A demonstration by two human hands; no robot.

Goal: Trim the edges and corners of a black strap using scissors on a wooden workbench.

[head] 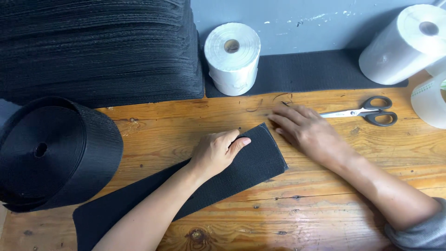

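Observation:
A wide black elastic band [253, 162] lies diagonally across the wooden table [316, 204], its cut end near the middle. My left hand [216, 151] rests flat on the band just behind that end, thumb stretched toward the edge. My right hand [304, 128] lies palm down on the bare wood beside the band's end, fingers spread and touching its corner. Neither hand holds anything. The band runs back to a big black roll [51, 153] at the left.
Scissors [367, 112] with grey handles lie right of my right hand. A tall stack of cut black pieces [97, 51] fills the back left. White tape rolls [232, 58] [406, 44] stand at the back, on another black strip [306, 72].

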